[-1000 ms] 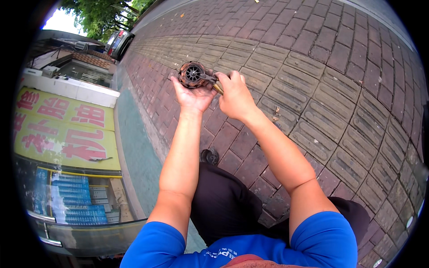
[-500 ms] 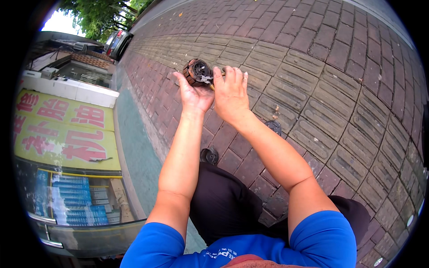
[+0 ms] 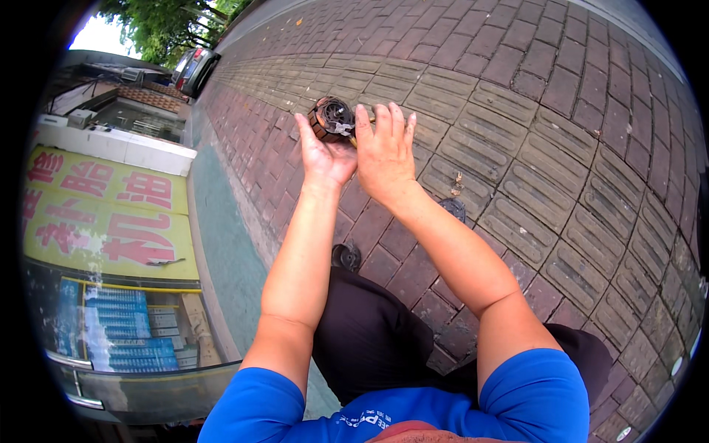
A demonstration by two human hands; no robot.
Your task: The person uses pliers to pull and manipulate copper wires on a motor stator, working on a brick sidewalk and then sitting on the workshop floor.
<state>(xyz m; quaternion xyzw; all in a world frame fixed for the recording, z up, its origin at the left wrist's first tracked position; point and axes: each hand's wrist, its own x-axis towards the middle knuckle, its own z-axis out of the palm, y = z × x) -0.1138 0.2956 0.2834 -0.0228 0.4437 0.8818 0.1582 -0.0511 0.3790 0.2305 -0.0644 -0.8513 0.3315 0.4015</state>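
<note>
Out in front of me, above the paving, my left hand (image 3: 331,161) cradles a round motor part (image 3: 329,118) from below, thumb up along its left side. The part has a dark, slotted end face with a small bright centre and brown, copper-coloured segments around its side. A pale, ragged bit sticks out at its lower right edge. My right hand (image 3: 385,153) is against that edge, back of the hand up and fingers bent over. Something thin and yellowish shows beside its thumb; most of it is hidden, so its kind is unclear.
Small copper-coloured scraps (image 3: 457,183) lie on the ribbed paving tiles (image 3: 517,229) to the right. A dark round piece (image 3: 452,209) lies partly behind my right forearm, and a black cup-shaped piece (image 3: 346,257) near my knee. A glass case (image 3: 133,325) and yellow sign (image 3: 111,210) stand left.
Both hands and the motor part have shifted slightly to the right. The part's end face has turned a little, and the right fingers sit slightly differently.
</note>
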